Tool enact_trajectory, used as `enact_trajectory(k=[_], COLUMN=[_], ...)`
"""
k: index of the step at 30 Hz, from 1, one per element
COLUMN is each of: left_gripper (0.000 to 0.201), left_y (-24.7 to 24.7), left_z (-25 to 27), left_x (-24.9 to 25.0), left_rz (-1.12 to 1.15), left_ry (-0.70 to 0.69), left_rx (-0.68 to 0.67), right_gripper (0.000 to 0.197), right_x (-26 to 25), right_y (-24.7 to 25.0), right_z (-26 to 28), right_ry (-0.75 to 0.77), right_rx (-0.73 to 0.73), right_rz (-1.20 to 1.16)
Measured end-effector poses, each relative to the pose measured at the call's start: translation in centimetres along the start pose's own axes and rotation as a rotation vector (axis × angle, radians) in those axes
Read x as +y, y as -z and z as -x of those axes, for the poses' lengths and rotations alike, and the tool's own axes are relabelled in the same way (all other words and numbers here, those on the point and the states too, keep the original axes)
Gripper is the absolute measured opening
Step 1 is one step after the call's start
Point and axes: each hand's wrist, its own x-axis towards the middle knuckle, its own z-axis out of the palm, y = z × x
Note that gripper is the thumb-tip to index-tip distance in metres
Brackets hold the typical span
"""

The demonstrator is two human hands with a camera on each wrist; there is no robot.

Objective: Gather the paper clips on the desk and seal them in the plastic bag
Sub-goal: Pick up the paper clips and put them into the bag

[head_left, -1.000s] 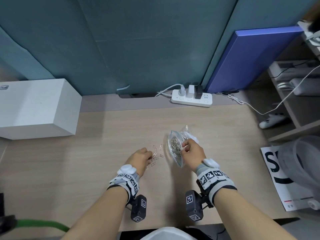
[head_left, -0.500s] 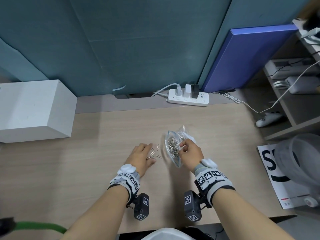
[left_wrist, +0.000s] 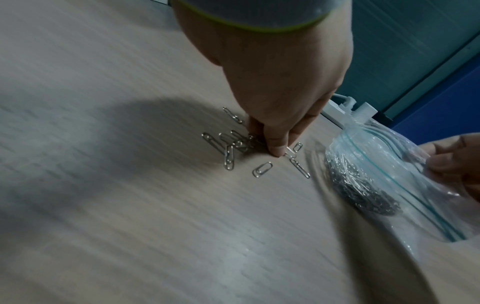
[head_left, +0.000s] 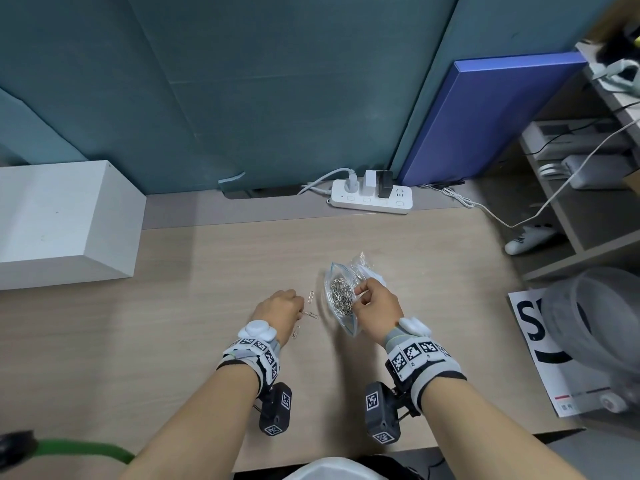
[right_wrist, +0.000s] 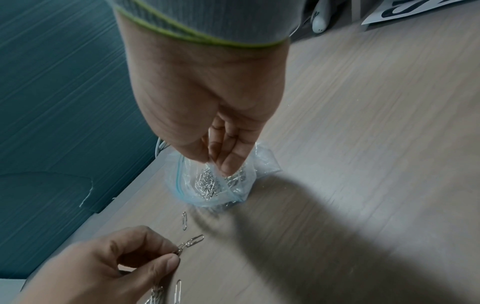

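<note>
**Clear plastic bag propped open, last loose clips being pinched up**

Clear plastic bag (head_left: 341, 299) stands on the bench (head_left: 207, 265), and your right hand (head_left: 375, 304) pinches its upper lip between thumb and curled fingers (right_wrist: 228, 162). Judged reason: you hold the mouth up and gaping toward the left so clips drop straight in. Zip strip not pressed shut, so sealing is not yet done.

Your left hand (head_left: 277, 311) is just beside the bag, fingers (left_wrist: 276, 147) pressed together at the tips, pinching a paper clip at the edge of the loose paper clips (left_wrist: 231, 148). The pinched one trails another hooked onto it in the right wrist view. Hand stays low, probably to scoop several in one go.

Counts: one bag. Two hands. Loose clips on the bench: roughly eight to ten in the left wrist view; some overlap in a tangle, exact number unclear. Inside the bag: a dense heap, far too many to count. Most of the task's clips look bagged already.
</note>
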Motion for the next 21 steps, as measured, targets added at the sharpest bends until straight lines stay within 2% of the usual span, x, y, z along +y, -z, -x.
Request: enact_trajectory(k=[3, 6, 8, 10, 13, 17, 19, 21], left_gripper=[0.01, 0.026, 0.024, 0.011, 0.008, 0.009, 0.01, 0.014], left_y=[0.2, -0.3, -0.2, 0.3, 2.0, 3.2, 2.9, 2.1], left_z=[0.0, 0.1, -0.1, -0.6, -1.5, -2.5, -2.6, -2.2], left_x=[0.5, 0.5, 0.7, 1.4, 3.8, 5.9, 5.0, 3.2], left_rz=[-0.041, -0.083, -0.066, 0.067, 0.318, 0.468, 0.5, 0.506], left_ry=[-0.006, 0.04, 0.067, 0.082, 0.022, -0.071, -0.021, 0.102], left_rx=[-0.027, -0.075, -0.069, 0.006, 0.116, 0.114, 0.201, 0.282], right_gripper=[0.02, 0.021, 0.021, 0.021, 0.021, 0.02, 0.02, 0.019], right_x=[0.1, 0.2, 0.2, 0.1, 0.0, -0.2, -0.2, -0.1], right_y=[0.0, 0.1, 0.0, 0.0, 0.0, 0.0, 0.1, 0.1], right_z=[0.0, 0.0, 0.1, 0.2, 0.2, 0.3, 0.3, 0.2], right_ry=[-0.001, -0.001, -0.003, -0.001, 0.007, 0.014, 0.01, 0.009], right_rx=[-0.005, -0.002, -0.001, 0.004, 0.015, 0.024, 0.023, 0.027], right_rz=[0.002, 0.0, -0.002, 0.0, -0.002, 0.014, 0.009, 0.006])
